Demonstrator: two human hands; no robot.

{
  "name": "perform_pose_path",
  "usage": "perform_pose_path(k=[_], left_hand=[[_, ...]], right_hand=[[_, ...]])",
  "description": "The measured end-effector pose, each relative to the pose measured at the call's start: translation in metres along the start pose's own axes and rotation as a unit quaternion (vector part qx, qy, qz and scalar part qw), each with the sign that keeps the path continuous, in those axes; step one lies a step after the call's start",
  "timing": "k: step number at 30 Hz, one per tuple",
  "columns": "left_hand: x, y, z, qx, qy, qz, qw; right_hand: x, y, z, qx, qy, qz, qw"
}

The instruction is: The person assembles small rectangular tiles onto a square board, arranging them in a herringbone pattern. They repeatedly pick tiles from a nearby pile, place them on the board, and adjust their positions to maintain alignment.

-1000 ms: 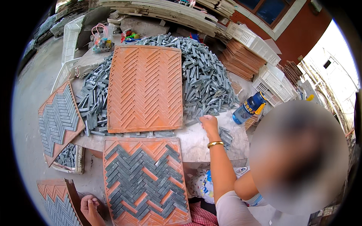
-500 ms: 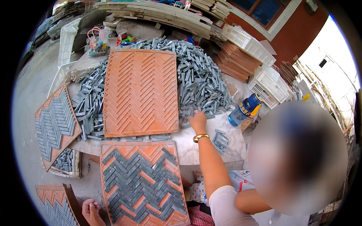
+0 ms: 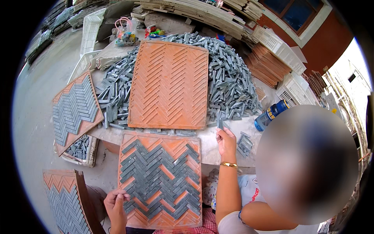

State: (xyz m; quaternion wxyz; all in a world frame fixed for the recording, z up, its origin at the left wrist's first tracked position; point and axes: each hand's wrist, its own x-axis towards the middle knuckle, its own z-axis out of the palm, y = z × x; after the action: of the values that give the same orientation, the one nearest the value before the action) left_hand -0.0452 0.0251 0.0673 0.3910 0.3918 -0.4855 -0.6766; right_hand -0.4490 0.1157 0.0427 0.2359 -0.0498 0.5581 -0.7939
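Now the right hand [image 3: 226,141] has drawn back from the heap of grey stone strips [image 3: 230,78], pinching one strip [image 3: 219,124], while the left hand [image 3: 115,202], fingers curled, grips the lower-left edge of the orange herringbone mould tray [image 3: 160,179] that is partly filled with strips.

The empty grooved mould tray [image 3: 168,85] lay flat at the middle of the table [image 3: 210,142]. Behind it and to its right lay the heap of stone strips [image 3: 230,78]; more strips [image 3: 113,93] lay on its left. The part-filled tray [image 3: 160,177] leaned against the table's near edge, directly before the empty one. A filled tray [image 3: 74,109] leaned at the table's left end, above a small crate [image 3: 80,150]. A bottle [image 3: 271,114] lay right of the heap.
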Motion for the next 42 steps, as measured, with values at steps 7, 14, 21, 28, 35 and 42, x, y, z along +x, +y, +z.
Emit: perform_pose_path(k=[7,14,21,28,35,42], left_hand=[[-0.011,-0.005,0.073,-0.200,-0.115,-0.185,0.955],[-0.024,-0.022,0.056,-0.209,-0.167,-0.230,0.936],[-0.022,0.001,0.049,-0.288,-0.132,-0.327,0.890],[-0.048,-0.003,0.023,-0.319,-0.172,-0.395,0.844],[-0.052,0.008,0.031,-0.322,-0.268,-0.438,0.796],[-0.046,0.009,0.043,-0.266,-0.251,-0.424,0.829]], right_hand=[[-0.201,0.026,0.077,-0.265,-0.339,-0.038,0.902],[-0.223,0.038,0.054,-0.384,-0.395,-0.103,0.828],[-0.159,-0.007,0.043,-0.260,-0.164,-0.125,0.943],[-0.085,-0.009,-0.024,-0.323,-0.032,-0.155,0.933],[-0.014,-0.027,-0.074,-0.453,0.106,-0.266,0.844],[0.026,-0.020,-0.033,-0.606,-0.092,-0.301,0.731]])
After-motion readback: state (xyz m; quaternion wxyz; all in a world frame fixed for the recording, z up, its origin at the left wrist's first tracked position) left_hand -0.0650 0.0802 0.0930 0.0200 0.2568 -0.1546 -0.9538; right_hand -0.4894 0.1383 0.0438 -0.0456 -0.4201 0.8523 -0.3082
